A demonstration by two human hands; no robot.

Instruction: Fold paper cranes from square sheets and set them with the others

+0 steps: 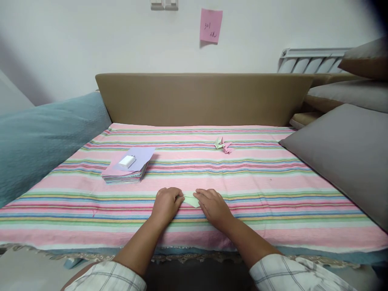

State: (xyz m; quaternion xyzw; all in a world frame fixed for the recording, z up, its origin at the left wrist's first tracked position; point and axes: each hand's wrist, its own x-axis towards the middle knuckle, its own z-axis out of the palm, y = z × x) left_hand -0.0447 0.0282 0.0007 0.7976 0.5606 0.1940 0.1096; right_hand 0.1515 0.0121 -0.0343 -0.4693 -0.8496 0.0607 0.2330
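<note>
A small folded piece of light green paper (191, 200) lies on the striped cloth close to the front edge. My left hand (166, 205) holds its left end, with the fingers curled and the thumb against the paper. On the right end rest the fingertips of my right hand (214, 207), pressed together over the paper. Both palms face down, and the ends of the paper are hidden under the fingers. Farther back lie folded paper figures (224, 145), green and pink, close together.
Left of centre, a stack of coloured paper (123, 176) bears a white charger plug (127, 161). A striped cloth (257, 218) covers the seat. Grey cushions (339, 149) stand at the right, a blue-covered armrest (54, 133) at the left, and a brown backrest (194, 99) behind.
</note>
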